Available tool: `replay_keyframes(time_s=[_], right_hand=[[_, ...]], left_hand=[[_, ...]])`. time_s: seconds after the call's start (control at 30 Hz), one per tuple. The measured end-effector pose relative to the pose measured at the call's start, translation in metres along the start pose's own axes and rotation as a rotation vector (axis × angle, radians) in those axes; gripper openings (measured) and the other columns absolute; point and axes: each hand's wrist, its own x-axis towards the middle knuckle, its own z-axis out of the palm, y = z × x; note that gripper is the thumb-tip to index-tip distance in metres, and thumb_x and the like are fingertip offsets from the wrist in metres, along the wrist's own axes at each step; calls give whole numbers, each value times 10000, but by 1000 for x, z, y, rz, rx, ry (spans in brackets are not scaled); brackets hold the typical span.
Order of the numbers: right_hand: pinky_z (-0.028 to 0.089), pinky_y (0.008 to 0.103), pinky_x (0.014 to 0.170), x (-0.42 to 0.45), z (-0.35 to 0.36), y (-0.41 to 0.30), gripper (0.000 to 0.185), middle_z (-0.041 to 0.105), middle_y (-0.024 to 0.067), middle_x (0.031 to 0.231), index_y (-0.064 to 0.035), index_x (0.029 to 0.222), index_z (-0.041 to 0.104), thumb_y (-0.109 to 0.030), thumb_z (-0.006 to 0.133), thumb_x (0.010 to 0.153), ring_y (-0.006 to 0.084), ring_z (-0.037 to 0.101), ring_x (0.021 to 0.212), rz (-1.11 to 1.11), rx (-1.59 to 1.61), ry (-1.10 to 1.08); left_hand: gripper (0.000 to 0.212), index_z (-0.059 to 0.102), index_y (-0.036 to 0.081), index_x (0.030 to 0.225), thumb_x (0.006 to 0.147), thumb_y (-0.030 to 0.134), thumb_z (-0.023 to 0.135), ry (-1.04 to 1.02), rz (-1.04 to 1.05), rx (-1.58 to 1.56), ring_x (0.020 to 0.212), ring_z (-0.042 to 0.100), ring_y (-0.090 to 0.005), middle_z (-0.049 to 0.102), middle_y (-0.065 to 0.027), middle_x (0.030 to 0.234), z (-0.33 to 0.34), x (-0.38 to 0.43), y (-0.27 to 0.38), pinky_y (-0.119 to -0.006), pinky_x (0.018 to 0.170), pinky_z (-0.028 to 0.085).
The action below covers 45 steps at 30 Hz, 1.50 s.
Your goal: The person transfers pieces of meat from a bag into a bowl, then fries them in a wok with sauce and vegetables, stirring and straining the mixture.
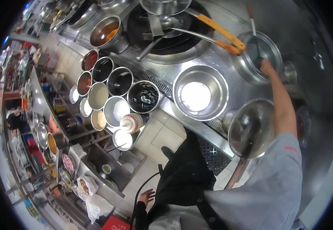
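My right hand (266,67) reaches over the rim of a deep steel pot (242,67). Its fingers lie against something dark inside the pot, and whether they grip it is unclear. A utensil with a reddish handle (250,12) leans in the same pot. My left hand (147,196) hangs low beside my black apron (188,169), fingers apart and holding nothing. Before me on the steel counter stands a wide steel pot (181,95) with a bright glare inside. Closer to my right arm lies a wok (244,126) with a long brown handle (237,174).
A ladle (196,33) and an orange-handled utensil (219,30) lie across the wok burner (181,54). Several steel containers of sauces and seasonings (116,82) cluster left of the counter, with a squeeze bottle (131,123). A pot of amber liquid (106,31) stands beyond. A prep counter (97,181) holds bowls.
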Motion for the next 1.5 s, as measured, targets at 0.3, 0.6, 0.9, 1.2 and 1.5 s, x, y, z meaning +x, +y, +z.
replay_keyframes(time_s=[0.3, 0.6, 0.9, 1.2, 1.5], right_hand=[[523, 497, 842, 91, 59, 70, 240, 697, 241, 1036, 0, 1005, 703, -179, 640, 859, 412, 659, 998, -282, 30, 280], [473, 394, 1025, 55, -99, 51, 543, 624, 203, 1372, 14, 1390, 579, -105, 669, 868, 309, 611, 1234, -285, 394, 176], [552, 444, 766, -356, -276, -268, 191, 723, 211, 889, -13, 959, 726, -171, 657, 877, 388, 710, 860, -116, 312, 603], [362, 515, 1165, -663, 29, -469, 742, 263, 246, 1627, -67, 1537, 348, -60, 646, 857, 413, 352, 1463, -495, 734, -70], [499, 453, 986, -787, 325, -264, 557, 645, 240, 1273, -29, 1275, 650, -215, 711, 754, 363, 623, 1190, 189, 1012, -335]], left_hand=[[368, 646, 109, 1323, 995, 272, 604, 261, -216, -138, 780, 634, -187, 677, -64, 1028, 59, -18, -43, -351, 662, 530], [364, 693, 63, 1217, 883, 206, 654, 108, 459, 733, 951, 715, -212, 714, -74, 1164, 35, 42, -118, -375, 819, 596], [372, 732, 86, 1154, 784, 82, 695, -139, 603, 1278, 1008, 708, -232, 724, -88, 1164, -31, 79, -136, -366, 853, 581], [384, 626, 80, 1333, 1011, 255, 509, -246, 51, 492, 1073, 671, -228, 720, -134, 1209, -42, 28, -101, -401, 922, 518], [376, 648, 33, 1301, 982, 213, 560, -327, 189, 725, 1118, 650, -259, 686, -122, 1224, 64, -22, -139, -423, 962, 505]])
